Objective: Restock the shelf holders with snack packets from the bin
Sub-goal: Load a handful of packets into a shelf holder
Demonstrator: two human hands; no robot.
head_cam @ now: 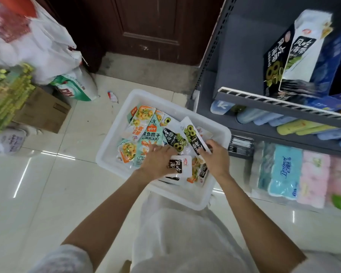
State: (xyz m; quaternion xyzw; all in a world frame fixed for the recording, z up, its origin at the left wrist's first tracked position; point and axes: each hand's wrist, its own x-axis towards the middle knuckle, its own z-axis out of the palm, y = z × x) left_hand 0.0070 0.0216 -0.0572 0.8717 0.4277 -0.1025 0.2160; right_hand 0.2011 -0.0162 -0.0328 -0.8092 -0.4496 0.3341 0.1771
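Both hands were down in the white plastic bin (114, 148) on the tiled floor (47, 184). The left hand (158, 161) lay over a stack of black-and-white seaweed packets (178, 167) near the bin's near edge, thumb under them, pinching. The right hand (215, 156) pinched another seaweed packet (193, 136) toward the bin's right edge. Orange-and-teal snack packets (144, 123) filled the far-left corner.

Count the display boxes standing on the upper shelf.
2 clearly: a black-and-white seaweed box at the left of the upper shelf, and a blue box beside it to the right. More may sit beyond the frame's right edge.
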